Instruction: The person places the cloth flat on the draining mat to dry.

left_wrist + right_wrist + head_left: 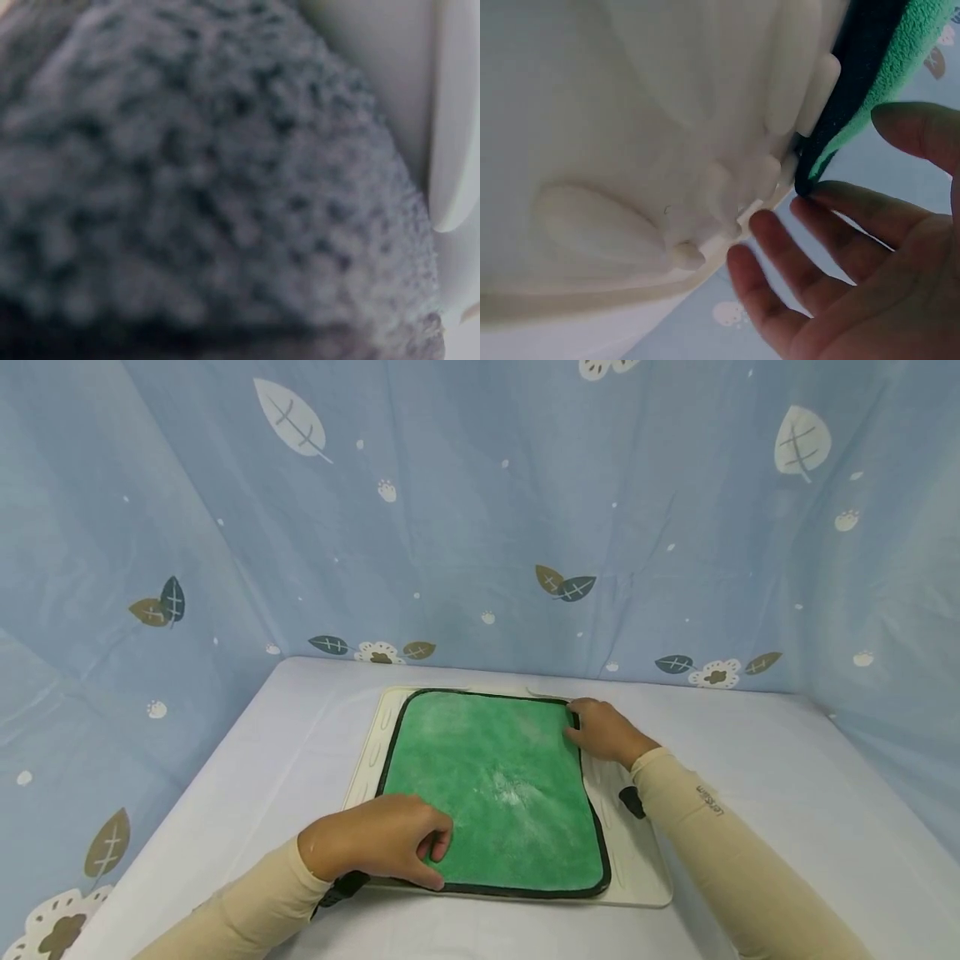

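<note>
A green plush towel [495, 777] with a black border covers most of a cream plastic board [641, 868]. My left hand [378, 839] holds the towel at its front left corner, fingers curled and thumb along the border; that corner is hidden beneath the hand. In the left wrist view the towel's grey underside [225, 165] fills most of the picture, close and blurred. At the far right corner my right hand [603, 731] pinches the border. The right wrist view shows the thumb on the green side and a fingertip at the black corner [810, 176].
Raised ribs [600, 221] stand out on the board's surface. White cloth [757, 777] covers the table around it. Blue leaf-print curtains [480, 510] hang at the back and both sides.
</note>
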Tool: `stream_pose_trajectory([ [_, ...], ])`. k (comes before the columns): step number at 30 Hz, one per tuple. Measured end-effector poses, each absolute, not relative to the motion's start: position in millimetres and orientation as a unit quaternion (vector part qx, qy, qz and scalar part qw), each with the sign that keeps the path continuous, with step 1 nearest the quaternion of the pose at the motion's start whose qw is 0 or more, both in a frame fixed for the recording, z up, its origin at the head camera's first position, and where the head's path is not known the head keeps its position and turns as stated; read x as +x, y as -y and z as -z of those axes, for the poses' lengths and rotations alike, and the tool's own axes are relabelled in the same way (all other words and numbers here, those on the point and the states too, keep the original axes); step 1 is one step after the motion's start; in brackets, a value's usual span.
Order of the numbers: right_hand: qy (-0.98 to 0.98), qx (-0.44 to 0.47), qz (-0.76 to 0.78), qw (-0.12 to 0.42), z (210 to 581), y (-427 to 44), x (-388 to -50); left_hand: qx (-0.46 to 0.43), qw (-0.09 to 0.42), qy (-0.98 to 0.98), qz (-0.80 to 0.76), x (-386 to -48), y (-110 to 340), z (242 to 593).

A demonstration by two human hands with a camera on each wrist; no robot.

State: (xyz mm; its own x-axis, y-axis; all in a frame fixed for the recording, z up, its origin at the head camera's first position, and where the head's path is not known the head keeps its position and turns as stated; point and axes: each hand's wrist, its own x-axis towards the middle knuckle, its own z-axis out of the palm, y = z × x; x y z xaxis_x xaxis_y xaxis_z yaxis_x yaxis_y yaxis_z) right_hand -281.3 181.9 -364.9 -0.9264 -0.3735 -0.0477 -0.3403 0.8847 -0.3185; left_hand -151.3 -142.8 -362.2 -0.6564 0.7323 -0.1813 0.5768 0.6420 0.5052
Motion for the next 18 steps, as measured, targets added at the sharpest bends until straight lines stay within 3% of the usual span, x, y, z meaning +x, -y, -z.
stream_pose_trajectory([
  [5, -0.972, -0.196, 0.125, 0.043, 364.0, -180.2, -268.7, 0.367, 0.194, -0.885, -0.209, -151.1, 142.5, 362.6],
  [13, -0.948, -0.292, 0.114, -0.060, 358.5, -166.7, -215.2, 0.367, 0.187, -0.888, -0.203, -149.4, 141.2, 362.0],
  [18, -0.935, -0.332, 0.104, -0.068, 357.1, -159.6, -185.9, 0.368, 0.163, -0.892, -0.205, -150.1, 140.0, 361.5],
])
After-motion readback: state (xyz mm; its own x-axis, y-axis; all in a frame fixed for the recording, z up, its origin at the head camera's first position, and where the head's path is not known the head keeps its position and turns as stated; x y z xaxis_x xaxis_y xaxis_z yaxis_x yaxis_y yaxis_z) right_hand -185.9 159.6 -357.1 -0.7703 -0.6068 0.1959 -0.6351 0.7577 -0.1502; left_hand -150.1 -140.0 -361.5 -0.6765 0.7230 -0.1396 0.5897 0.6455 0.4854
